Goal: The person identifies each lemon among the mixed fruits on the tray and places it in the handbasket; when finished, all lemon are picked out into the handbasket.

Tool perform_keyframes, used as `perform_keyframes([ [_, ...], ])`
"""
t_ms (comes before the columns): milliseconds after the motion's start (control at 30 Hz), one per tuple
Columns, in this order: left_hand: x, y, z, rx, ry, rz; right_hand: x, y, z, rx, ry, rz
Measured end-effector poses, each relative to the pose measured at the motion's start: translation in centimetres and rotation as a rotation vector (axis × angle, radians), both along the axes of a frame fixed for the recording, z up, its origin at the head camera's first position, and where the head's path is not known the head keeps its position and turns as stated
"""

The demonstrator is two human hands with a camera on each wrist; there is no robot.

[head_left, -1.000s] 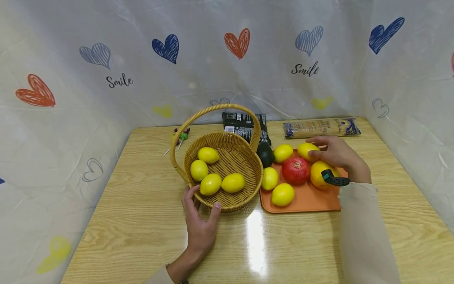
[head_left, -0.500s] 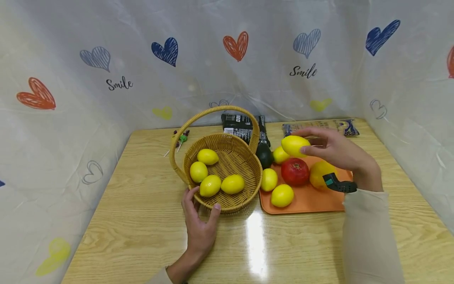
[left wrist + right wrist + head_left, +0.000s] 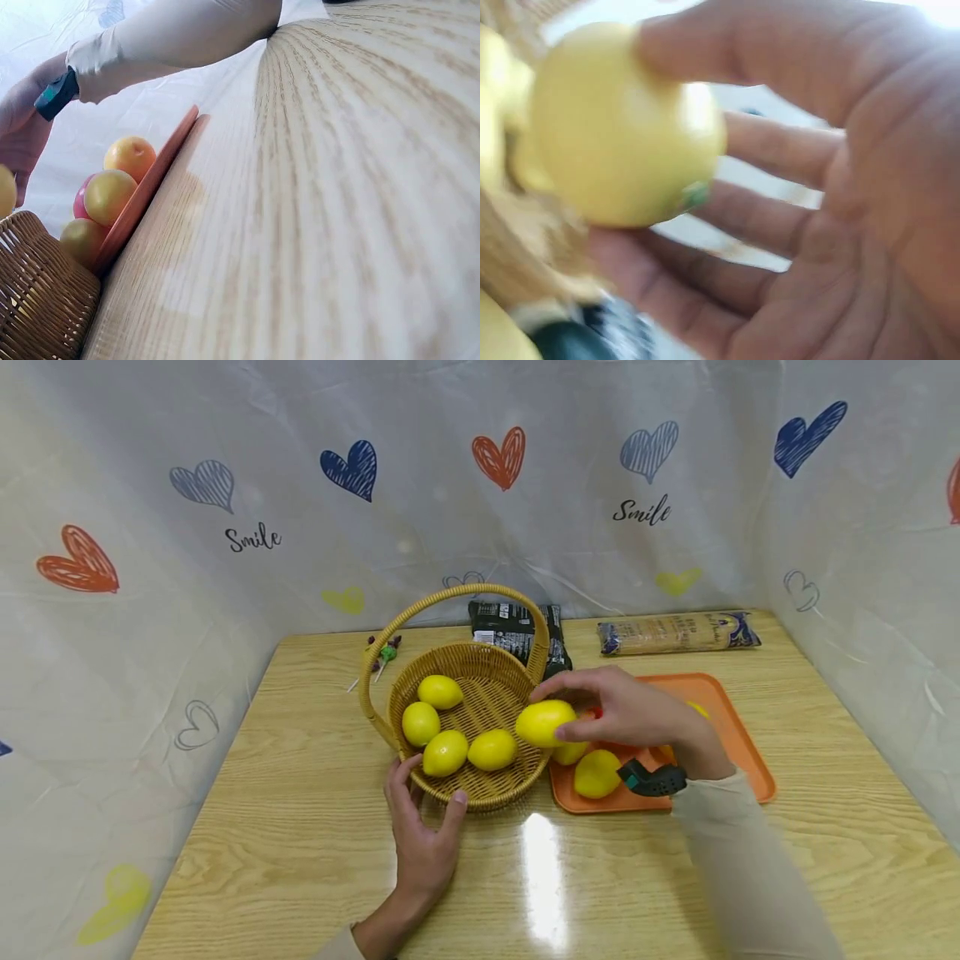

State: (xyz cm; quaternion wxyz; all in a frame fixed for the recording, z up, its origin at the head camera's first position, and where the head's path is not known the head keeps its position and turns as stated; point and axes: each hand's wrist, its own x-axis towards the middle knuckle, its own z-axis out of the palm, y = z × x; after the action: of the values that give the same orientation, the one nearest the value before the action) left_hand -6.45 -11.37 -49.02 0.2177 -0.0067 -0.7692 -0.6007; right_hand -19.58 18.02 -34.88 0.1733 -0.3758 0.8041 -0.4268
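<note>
My right hand (image 3: 630, 710) pinches a lemon (image 3: 546, 723) between thumb and fingertips, just over the right rim of the wicker basket (image 3: 480, 693). In the right wrist view that lemon (image 3: 622, 127) shows a small green mark, with the fingers spread behind it. Several lemons lie inside the basket, along its left and front. My left hand (image 3: 423, 847) holds the basket's front-left rim, index fingertip over the edge and thumb against the front. The orange tray (image 3: 738, 747) beside the basket bears more lemons (image 3: 597, 774); the right hand mostly covers its red fruit.
The basket's tall arched handle (image 3: 472, 587) rises over it. Behind stands a black packet (image 3: 513, 631), with lollipops (image 3: 386, 653) at back left and a long noodle packet (image 3: 678, 633) at back right. In the left wrist view, an orange fruit (image 3: 130, 156) sits on the tray.
My right hand has lifted a lemon off the back of the tray and carried it left and toward me, to the basket's right rim. The left hand and basket have stayed put.
</note>
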Motion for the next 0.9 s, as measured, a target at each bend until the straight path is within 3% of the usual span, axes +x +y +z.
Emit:
perform_keyframes([
  [100, 0.0, 0.0, -0.1, -0.001, 0.004, 0.0, 0.4, -2.7, -0.9, 0.028, 0.036, 0.059],
  [267, -0.1, -0.1, -0.2, -0.001, 0.012, -0.009, 1.5, -6.0, -2.2, 0.171, 0.151, 0.129],
  [367, -0.1, -0.1, -0.3, -0.002, 0.023, -0.009, 2.0, -7.3, -2.8, 0.202, 0.165, 0.146],
  [467, -0.3, -0.1, -0.4, 0.002, 0.033, -0.012, 2.4, -8.0, -3.3, 0.107, 0.074, 0.154],
  [667, -0.3, -0.1, -0.4, 0.002, 0.04, -0.016, 3.4, -7.3, -4.2, -0.244, -0.164, 0.148],
  [900, -0.1, -0.2, -0.2, 0.0, 0.027, -0.003, 4.4, -2.6, -6.6, -0.439, -0.18, 0.02],
])
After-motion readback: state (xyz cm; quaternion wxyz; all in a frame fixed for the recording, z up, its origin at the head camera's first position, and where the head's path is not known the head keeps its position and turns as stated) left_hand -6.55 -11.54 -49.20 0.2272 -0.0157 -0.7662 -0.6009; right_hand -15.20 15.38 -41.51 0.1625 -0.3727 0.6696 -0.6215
